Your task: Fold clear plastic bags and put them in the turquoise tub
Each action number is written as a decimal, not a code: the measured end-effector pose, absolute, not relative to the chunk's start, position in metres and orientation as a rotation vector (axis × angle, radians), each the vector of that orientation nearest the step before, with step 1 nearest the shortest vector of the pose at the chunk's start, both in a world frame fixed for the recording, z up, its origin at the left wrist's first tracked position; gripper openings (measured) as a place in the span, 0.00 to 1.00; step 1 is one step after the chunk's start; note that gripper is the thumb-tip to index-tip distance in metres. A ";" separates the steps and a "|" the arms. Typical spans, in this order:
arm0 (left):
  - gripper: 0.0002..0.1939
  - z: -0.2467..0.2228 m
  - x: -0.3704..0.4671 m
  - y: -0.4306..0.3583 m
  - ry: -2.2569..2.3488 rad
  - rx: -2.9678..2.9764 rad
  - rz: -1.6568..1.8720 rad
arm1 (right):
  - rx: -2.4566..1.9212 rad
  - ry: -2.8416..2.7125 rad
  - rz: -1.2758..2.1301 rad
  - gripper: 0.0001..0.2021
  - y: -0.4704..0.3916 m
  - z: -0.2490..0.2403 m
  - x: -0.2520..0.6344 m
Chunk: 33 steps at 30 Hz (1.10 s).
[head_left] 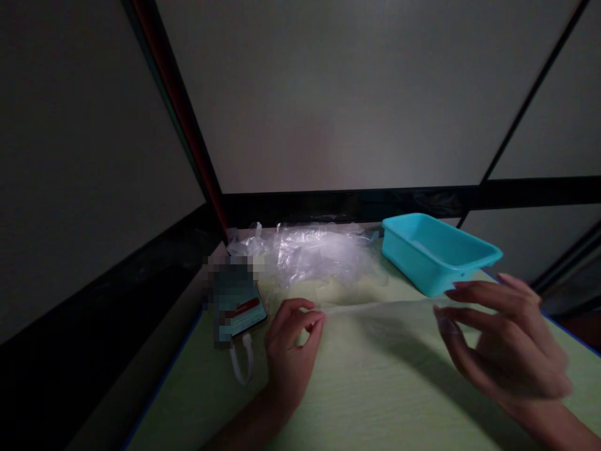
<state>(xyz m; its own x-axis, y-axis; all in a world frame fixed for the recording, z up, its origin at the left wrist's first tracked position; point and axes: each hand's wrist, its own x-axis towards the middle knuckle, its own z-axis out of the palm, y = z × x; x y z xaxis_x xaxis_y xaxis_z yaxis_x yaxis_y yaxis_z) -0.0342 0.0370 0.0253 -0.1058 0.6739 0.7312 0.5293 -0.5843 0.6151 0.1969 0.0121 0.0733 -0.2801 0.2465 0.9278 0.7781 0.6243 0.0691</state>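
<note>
A thin see-through plastic bag [380, 308] is stretched level between my two hands, above the table. My left hand [293, 341] pinches one end of its upper edge between thumb and forefinger. At the other end, my right hand [507, 338] has its thumb and forefinger pressed together on the edge, with the other fingers raised and slightly blurred. The lower part of the bag is so clear that its outline hardly shows against the table.
Crumpled clear plastic bags [323, 254] lie along the back of the pale green table [357, 407]. A turquoise plastic basket [413, 260] stands behind my right hand. Left of my left hand is a partly pixelated phone [248, 316] with a white cable [241, 369]. Wall panels rise behind.
</note>
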 end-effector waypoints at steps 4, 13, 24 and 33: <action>0.09 0.022 -0.035 0.042 1.320 1.997 1.680 | -0.622 -2.363 -0.526 0.08 0.010 0.080 0.198; 0.08 0.021 -0.040 0.050 1.341 1.683 1.677 | -0.819 -2.811 0.078 0.07 0.005 0.080 0.178; 0.16 0.018 -0.042 0.040 0.768 1.500 1.579 | -0.833 -2.620 1.255 0.26 0.010 0.110 0.215; 0.07 0.017 -0.034 0.033 0.861 2.206 1.384 | -1.175 -2.467 1.012 0.19 0.021 0.091 0.223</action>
